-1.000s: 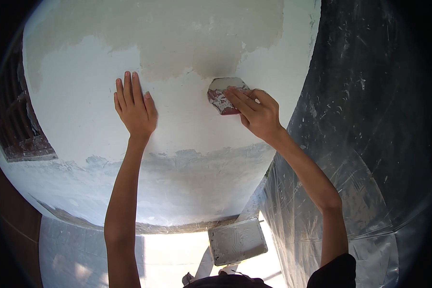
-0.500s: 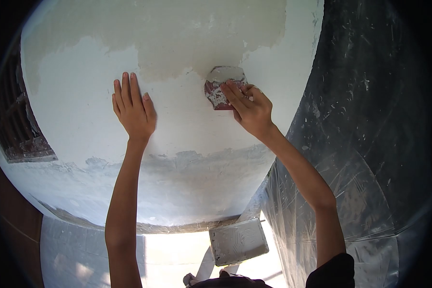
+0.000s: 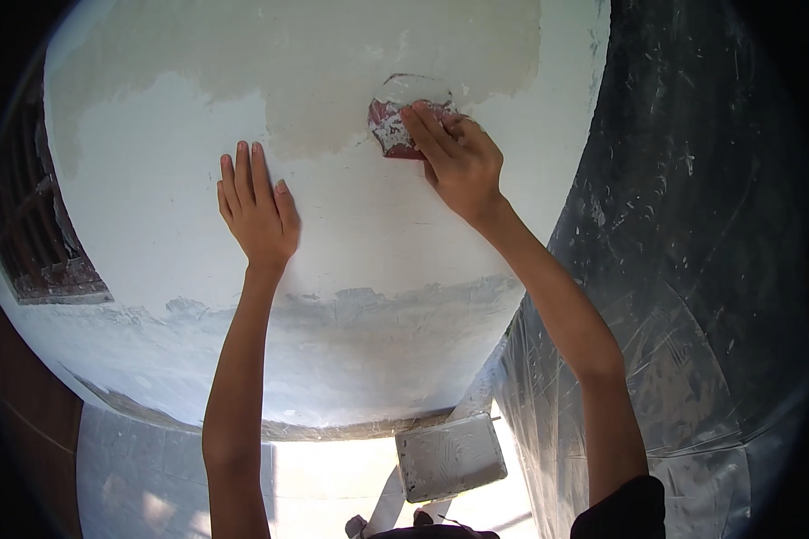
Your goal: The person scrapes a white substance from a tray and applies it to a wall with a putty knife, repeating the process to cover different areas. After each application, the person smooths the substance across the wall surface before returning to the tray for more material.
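My left hand (image 3: 259, 216) lies flat on the white wall (image 3: 342, 225), its fingers stretched upward and nothing in it. Higher and to the right, my right hand (image 3: 466, 171) grips a dark red putty scraper (image 3: 391, 126) smeared with white putty. Two fingers press along the scraper's face, and its upper edge rests against the wall. Around the blade, smooth white putty meets a greyer, duller patch that reaches up to the top of the view.
Below the wall is a shallow tray (image 3: 410, 481) with white putty in it. Plastic sheeting (image 3: 593, 404) hangs along the right beside a dark surface (image 3: 692, 180). A barred window opening (image 3: 40, 225) is at the left. Bare grey wall (image 3: 377, 323) runs along the bottom.
My right hand and the scraper have slid up the wall and slightly left. My left hand stays flat on the wall, and the view has shifted slightly.
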`<action>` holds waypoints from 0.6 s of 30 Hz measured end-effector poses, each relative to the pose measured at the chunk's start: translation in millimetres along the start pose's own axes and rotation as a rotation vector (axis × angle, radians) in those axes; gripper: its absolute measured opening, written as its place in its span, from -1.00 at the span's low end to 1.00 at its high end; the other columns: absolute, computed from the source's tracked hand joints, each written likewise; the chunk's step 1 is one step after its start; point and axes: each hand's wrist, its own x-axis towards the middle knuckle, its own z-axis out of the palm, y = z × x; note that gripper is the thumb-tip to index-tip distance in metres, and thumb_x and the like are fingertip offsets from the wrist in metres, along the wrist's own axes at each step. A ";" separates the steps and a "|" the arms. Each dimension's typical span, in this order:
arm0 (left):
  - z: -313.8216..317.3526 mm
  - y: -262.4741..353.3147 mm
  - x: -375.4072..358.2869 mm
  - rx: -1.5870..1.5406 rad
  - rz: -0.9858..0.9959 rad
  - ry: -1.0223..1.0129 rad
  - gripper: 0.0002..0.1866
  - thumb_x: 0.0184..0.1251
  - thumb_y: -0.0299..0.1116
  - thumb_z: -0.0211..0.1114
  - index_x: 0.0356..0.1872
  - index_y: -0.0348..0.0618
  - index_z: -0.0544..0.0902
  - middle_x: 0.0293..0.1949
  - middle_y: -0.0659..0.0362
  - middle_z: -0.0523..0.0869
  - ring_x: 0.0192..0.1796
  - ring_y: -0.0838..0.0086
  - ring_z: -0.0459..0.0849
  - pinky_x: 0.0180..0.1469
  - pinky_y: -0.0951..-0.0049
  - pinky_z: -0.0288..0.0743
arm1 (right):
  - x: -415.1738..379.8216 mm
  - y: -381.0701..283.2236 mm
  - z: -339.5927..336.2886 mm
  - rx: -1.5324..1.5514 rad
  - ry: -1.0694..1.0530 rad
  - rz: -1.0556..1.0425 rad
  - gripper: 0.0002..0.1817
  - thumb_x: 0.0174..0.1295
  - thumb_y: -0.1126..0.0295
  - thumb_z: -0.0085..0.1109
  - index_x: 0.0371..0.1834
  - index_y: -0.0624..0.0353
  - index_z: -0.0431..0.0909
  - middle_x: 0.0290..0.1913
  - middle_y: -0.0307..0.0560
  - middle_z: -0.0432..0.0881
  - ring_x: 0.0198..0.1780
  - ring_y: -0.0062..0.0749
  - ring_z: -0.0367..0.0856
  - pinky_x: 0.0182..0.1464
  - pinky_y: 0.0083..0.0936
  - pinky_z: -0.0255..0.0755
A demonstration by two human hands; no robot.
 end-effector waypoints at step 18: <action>-2.9 -1.2 -1.8 -0.002 0.001 -0.047 -0.42 0.53 -0.25 -0.12 0.52 -0.23 0.30 0.54 0.00 0.28 0.62 0.05 0.07 0.55 -0.01 -0.15 | 31.5 -14.5 -21.0 0.619 -0.268 0.539 -0.72 0.15 0.33 0.51 -0.43 0.25 0.58 -0.59 -0.02 0.56 -0.63 -0.36 0.46 -0.54 -0.44 0.36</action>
